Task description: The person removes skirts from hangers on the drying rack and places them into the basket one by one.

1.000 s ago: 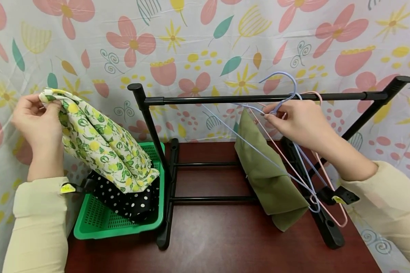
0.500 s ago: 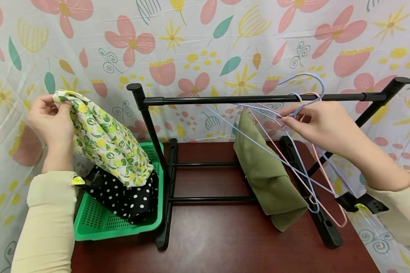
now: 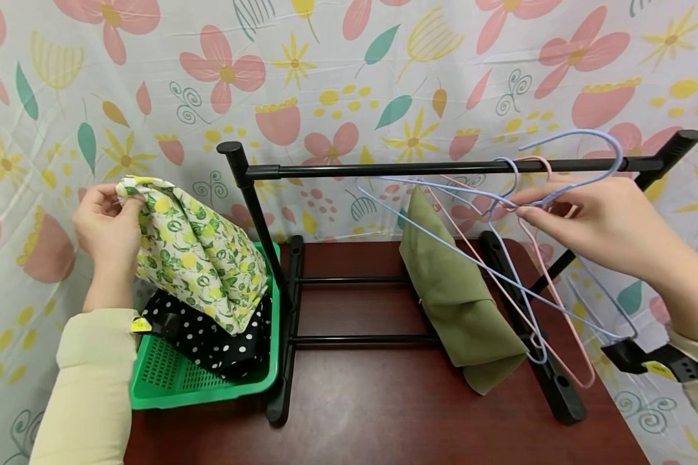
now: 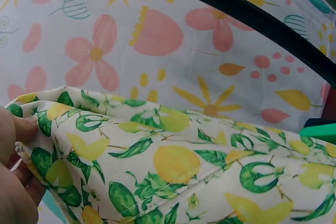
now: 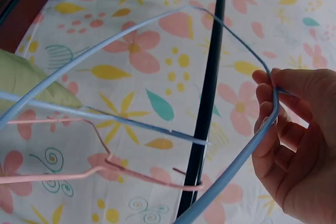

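My left hand [image 3: 109, 223] pinches the upper corner of a white cloth printed with lemons and green leaves [image 3: 198, 252]. Its lower end hangs over a black polka-dot cloth [image 3: 223, 352] in the green basket [image 3: 203, 397]. On the right, my right hand [image 3: 607, 223] pinches a light-blue clothes hanger [image 3: 593, 132] at the neck below its hook. That hook curves upward at the black rail [image 3: 384, 170]; its body slants down among the other hangers. In the right wrist view, thumb and fingers grip the blue hanger [image 5: 239, 158] at the neck.
Another blue hanger [image 3: 514, 169] and a pink hanger [image 3: 586, 371] hook over the rail. An olive-green cloth [image 3: 459, 297] hangs there; which hanger bears it is unclear. The black rack's feet [image 3: 279, 394] stand on a dark red-brown table [image 3: 372, 413], before a flowered curtain [image 3: 326, 64].
My right hand has moved right along the rail, drawing the blue hanger away from the hooked one. My left hand has come right and lower with the lemon-print cloth.
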